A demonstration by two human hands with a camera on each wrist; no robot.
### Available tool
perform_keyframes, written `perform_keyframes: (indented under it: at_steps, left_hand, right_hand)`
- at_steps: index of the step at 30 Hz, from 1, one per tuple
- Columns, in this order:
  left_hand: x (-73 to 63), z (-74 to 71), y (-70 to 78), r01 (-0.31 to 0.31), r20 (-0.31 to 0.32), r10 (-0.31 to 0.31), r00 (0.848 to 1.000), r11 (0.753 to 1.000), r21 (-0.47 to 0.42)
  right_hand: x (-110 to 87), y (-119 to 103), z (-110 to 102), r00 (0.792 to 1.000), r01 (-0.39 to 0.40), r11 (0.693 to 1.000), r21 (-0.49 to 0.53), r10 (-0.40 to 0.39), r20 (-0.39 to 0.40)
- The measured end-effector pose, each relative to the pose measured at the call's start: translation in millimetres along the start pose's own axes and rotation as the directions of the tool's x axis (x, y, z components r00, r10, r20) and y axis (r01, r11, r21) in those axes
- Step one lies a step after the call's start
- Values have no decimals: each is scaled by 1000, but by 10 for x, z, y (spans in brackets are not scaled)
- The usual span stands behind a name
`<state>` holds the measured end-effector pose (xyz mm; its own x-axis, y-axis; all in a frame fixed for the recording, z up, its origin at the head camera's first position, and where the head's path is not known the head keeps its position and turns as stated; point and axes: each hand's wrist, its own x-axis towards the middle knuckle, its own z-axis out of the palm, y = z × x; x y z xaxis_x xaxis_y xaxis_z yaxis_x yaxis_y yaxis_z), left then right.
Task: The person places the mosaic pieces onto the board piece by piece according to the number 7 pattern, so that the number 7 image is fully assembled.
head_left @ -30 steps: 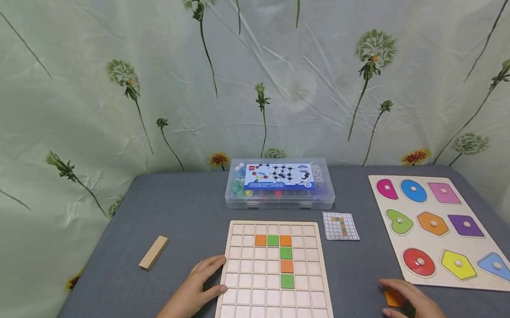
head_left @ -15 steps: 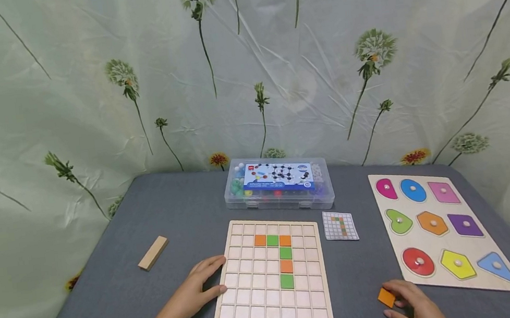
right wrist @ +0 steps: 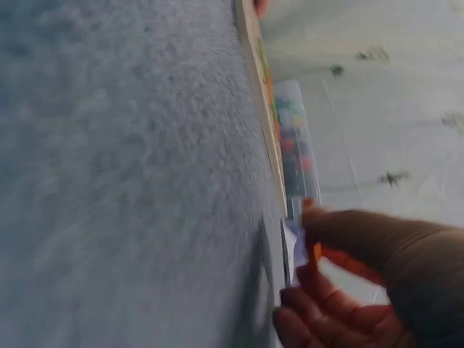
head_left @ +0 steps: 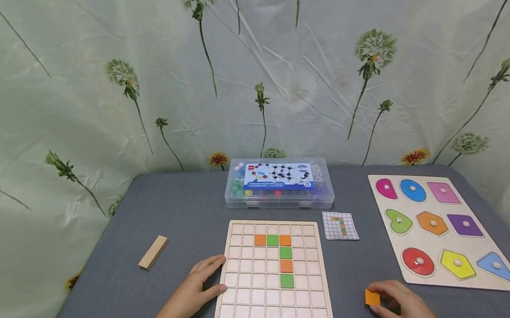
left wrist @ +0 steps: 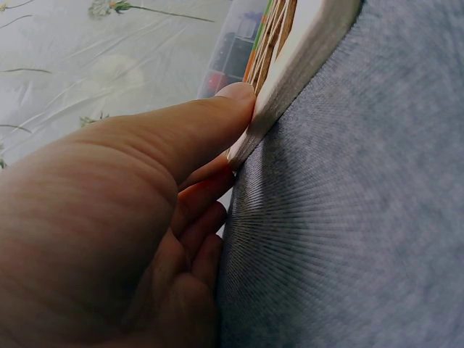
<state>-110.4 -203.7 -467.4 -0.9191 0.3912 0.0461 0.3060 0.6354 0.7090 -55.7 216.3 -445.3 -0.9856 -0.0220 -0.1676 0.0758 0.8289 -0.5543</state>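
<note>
In the head view, a wooden grid board [head_left: 262, 305] lies flat, with several orange and green tiles set in its cells. At the board's left edge rests my left hand [head_left: 200, 283], its thumb and fingertips touching the rim. The left wrist view has the left thumb [left wrist: 203, 127] against the board's edge [left wrist: 290, 80]. To the right of the board, my right hand [head_left: 404, 304] pinches an orange square tile [head_left: 372, 297] between thumb and fingers. Only a thin, blurred sliver of that orange tile [right wrist: 316, 250] appears in the right wrist view.
A small pattern card [head_left: 340, 226] lies right of the board. Behind stands a clear plastic case [head_left: 281, 203] of molecular model parts. A shape puzzle board [head_left: 428, 247] lies at the right, and a wooden block [head_left: 153, 253] at the left.
My right hand has moved left toward the grid board with the orange tile, which now shows more fully at its fingertips. The left hand has stayed at the board's edge.
</note>
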Motion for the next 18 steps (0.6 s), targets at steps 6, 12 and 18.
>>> perform_keyframes:
  at_steps: [6, 12, 18]
  left_hand:
    - [8, -1, -4, 4, 0, -4, 1000, 1000, -3]
    - [12, 1, -4, -2, 1, 2, 1000, 1000, -1]
    - [1, 3, -13, -1, 0, 1, 1000, 1000, -7]
  right_hand:
    - [32, -322, 25, 991, 137, 986, 93, -135, -18]
    - [99, -600, 137, 948, 318, 930, 187, -309, -74]
    - [204, -753, 364, 856, 517, 823, 236, -501, -127]
